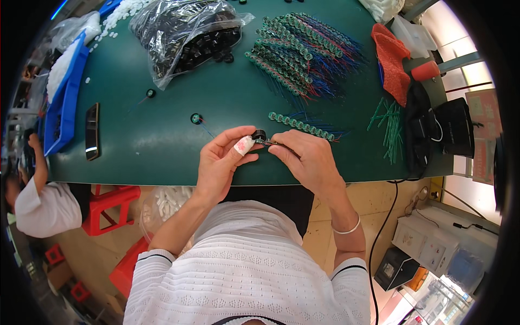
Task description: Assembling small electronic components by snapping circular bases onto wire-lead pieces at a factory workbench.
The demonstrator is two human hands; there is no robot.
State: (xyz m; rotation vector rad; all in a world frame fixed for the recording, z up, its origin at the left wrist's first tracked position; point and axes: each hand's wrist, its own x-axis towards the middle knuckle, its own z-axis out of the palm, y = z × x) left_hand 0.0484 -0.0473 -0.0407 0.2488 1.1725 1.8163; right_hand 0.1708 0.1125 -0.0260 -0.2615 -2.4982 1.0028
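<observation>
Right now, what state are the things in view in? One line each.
Left hand: holding a black round part
Left thumb: wrapped
Right hand: pinching something thin, dark
Clear bag: open
Phone: lying flat
Wired strips: one apart, the rest piled
Green sticks: loose, scattered
Red fabric: rumpled

1. A dark green counter [162,143] spreads from ten to two o'clock, its near edge crossing the middle.
2. Tan tiled floor [368,214] shows at four o'clock and again toward eight.
3. A red stool [114,200] stands between eight and nine o'clock, with smaller-looking red stools [54,253] beyond, near eight.
4. Pale glare [459,181] brightens three o'clock; its source is unclear.
5. A bluish light strip [58,10] glows at ten o'clock.
</observation>
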